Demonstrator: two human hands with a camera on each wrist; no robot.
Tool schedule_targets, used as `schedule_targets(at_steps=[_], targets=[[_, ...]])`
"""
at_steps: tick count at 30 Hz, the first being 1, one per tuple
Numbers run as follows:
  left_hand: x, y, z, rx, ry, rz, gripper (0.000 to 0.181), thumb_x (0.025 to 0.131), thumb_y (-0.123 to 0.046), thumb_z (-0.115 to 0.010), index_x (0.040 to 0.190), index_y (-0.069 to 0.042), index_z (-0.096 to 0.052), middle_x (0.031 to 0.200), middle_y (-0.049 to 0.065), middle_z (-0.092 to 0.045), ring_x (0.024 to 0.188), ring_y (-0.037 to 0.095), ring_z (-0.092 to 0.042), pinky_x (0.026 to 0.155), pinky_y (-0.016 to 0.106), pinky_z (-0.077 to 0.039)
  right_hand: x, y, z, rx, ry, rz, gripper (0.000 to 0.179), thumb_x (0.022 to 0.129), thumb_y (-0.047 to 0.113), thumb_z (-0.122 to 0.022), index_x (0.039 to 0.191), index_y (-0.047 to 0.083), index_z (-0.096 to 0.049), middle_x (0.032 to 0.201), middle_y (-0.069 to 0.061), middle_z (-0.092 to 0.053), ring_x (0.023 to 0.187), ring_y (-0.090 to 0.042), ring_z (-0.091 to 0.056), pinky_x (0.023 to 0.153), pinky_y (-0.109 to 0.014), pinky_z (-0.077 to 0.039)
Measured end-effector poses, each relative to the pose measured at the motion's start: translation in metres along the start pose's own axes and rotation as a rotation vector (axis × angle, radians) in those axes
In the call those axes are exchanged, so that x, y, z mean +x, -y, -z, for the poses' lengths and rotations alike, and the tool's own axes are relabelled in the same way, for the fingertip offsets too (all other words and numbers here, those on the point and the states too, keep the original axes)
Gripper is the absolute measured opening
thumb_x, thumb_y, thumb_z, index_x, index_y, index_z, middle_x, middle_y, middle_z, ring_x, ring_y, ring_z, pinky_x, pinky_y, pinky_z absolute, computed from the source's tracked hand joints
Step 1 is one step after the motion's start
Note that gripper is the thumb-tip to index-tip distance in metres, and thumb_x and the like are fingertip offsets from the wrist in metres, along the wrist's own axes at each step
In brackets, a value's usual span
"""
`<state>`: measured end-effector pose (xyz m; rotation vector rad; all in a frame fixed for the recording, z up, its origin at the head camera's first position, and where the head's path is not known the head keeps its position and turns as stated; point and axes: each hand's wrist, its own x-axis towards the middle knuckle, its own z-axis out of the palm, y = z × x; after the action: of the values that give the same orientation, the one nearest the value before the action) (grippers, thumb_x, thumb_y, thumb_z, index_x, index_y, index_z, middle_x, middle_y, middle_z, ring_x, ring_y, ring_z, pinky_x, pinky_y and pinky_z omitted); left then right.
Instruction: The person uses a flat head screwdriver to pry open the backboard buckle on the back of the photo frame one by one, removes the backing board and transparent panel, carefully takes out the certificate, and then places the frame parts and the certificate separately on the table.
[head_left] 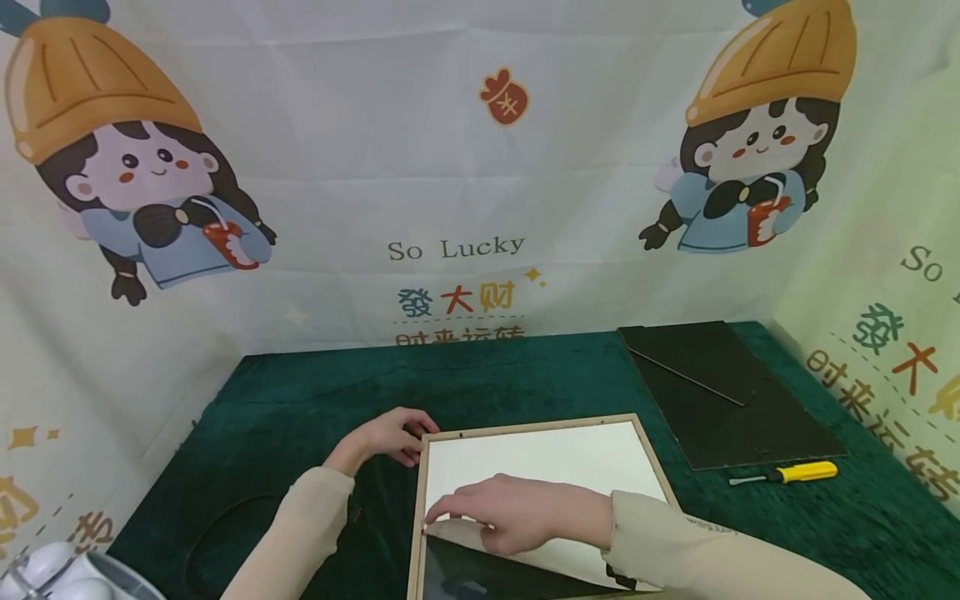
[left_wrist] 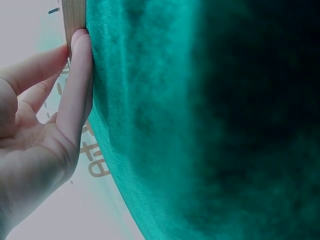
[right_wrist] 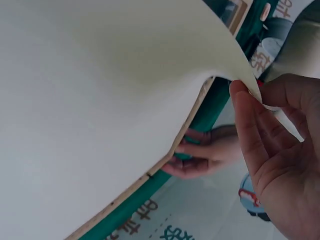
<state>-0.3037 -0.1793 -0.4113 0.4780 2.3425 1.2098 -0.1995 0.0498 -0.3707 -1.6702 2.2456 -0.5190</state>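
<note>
A light wooden frame [head_left: 532, 427] lies on the green cloth, a white sheet [head_left: 570, 454] inside it. My right hand [head_left: 517, 512] reaches over the frame and pinches the sheet's edge between thumb and fingers. In the right wrist view the white sheet [right_wrist: 110, 90] bends up toward that hand [right_wrist: 280, 145]. Under the raised part, a dark glossy surface [head_left: 472, 575] shows at the near left of the frame. At the frame's far left corner my left hand [head_left: 393, 435] grips the wood; its thumb and fingers [left_wrist: 75, 90] pinch the frame [left_wrist: 75, 20].
A black board [head_left: 727, 400] lies at the back right with a thin rod [head_left: 690, 379] on it. In front of it is a yellow-handled screwdriver [head_left: 806, 472]. A dark cord [head_left: 198, 542] curves at the left, and a pale container [head_left: 123, 575] with white round things stands bottom left.
</note>
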Motion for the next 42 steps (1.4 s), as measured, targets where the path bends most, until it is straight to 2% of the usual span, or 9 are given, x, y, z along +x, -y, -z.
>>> schedule_targets(at_steps=[4,9,14,19,22,29,31,36,42], targets=[[-0.002,0.001,0.000,-0.023,0.006,0.001,0.021,0.086,0.002,-0.051,0.107,0.005,-0.053,0.085,0.013,-0.052,0.065,0.020,-0.056,0.061,0.035,-0.051,-0.003,-0.003,0.004,-0.001,-0.023,-0.021,0.056,0.079,-0.011,-0.049,0.127,0.016,-0.039,0.115,0.006,-0.051,0.089,-0.001,-0.049,0.070,-0.011,-0.039],[-0.002,0.002,0.000,-0.030,0.006,-0.004,0.020,0.086,0.002,-0.050,0.106,0.005,-0.054,0.085,0.013,-0.052,0.065,0.020,-0.056,0.061,0.035,-0.051,-0.001,0.003,-0.004,-0.006,0.021,-0.035,0.057,0.078,-0.008,-0.054,0.127,0.017,-0.040,0.110,0.009,-0.052,0.061,-0.004,-0.039,0.051,-0.012,-0.034],[-0.002,0.003,0.000,-0.029,0.001,-0.003,0.020,0.086,0.003,-0.050,0.105,0.004,-0.055,0.084,0.013,-0.052,0.065,0.020,-0.056,0.061,0.034,-0.051,0.003,0.018,-0.018,-0.170,0.084,0.023,0.048,0.081,0.003,-0.060,0.124,0.019,-0.045,0.091,0.010,-0.053,0.051,-0.002,-0.036,0.046,-0.010,-0.031],[-0.001,0.003,0.000,-0.028,0.000,-0.009,0.019,0.086,0.003,-0.050,0.105,0.004,-0.054,0.084,0.013,-0.052,0.065,0.020,-0.056,0.061,0.034,-0.051,0.005,0.026,-0.029,-0.299,0.101,0.081,0.036,0.086,0.014,-0.058,0.120,0.024,-0.050,0.079,0.011,-0.044,0.051,0.000,-0.037,0.047,-0.008,-0.029],[-0.001,0.002,0.000,-0.029,0.004,-0.009,0.020,0.087,0.003,-0.050,0.106,0.004,-0.054,0.084,0.013,-0.052,0.065,0.020,-0.056,0.061,0.034,-0.051,0.006,0.025,-0.032,-0.288,0.101,0.086,0.033,0.087,0.019,-0.056,0.119,0.025,-0.050,0.082,0.011,-0.043,0.057,0.003,-0.038,0.051,-0.006,-0.030],[-0.001,0.001,0.000,-0.028,0.008,-0.007,0.020,0.087,0.003,-0.050,0.105,0.004,-0.055,0.084,0.013,-0.051,0.065,0.020,-0.056,0.061,0.034,-0.051,0.012,0.020,-0.037,-0.209,0.137,0.099,0.035,0.089,0.030,-0.050,0.123,0.022,-0.047,0.116,0.011,-0.046,0.086,0.008,-0.043,0.076,-0.007,-0.035],[-0.001,0.001,-0.001,-0.025,0.004,-0.004,0.019,0.086,0.003,-0.049,0.105,0.004,-0.055,0.084,0.013,-0.051,0.065,0.020,-0.056,0.061,0.034,-0.051,0.012,0.019,-0.037,-0.214,0.145,0.107,0.034,0.089,0.029,-0.050,0.123,0.021,-0.048,0.119,0.011,-0.045,0.088,0.008,-0.043,0.077,-0.007,-0.035],[0.001,0.002,-0.001,-0.015,-0.008,-0.001,0.019,0.086,0.002,-0.050,0.104,0.003,-0.056,0.083,0.012,-0.051,0.065,0.020,-0.056,0.060,0.033,-0.051,0.011,0.017,-0.035,-0.196,0.124,0.065,0.035,0.087,0.028,-0.056,0.120,0.023,-0.049,0.120,0.011,-0.043,0.083,0.006,-0.044,0.071,-0.007,-0.036],[0.000,0.002,0.000,-0.015,0.003,-0.004,0.020,0.086,0.003,-0.050,0.105,0.004,-0.055,0.084,0.012,-0.051,0.065,0.020,-0.056,0.060,0.034,-0.051,0.009,0.015,-0.025,-0.197,-0.003,0.001,0.035,0.081,0.010,-0.061,0.114,0.018,-0.050,0.111,0.007,-0.045,0.060,0.002,-0.041,0.052,-0.006,-0.034]])
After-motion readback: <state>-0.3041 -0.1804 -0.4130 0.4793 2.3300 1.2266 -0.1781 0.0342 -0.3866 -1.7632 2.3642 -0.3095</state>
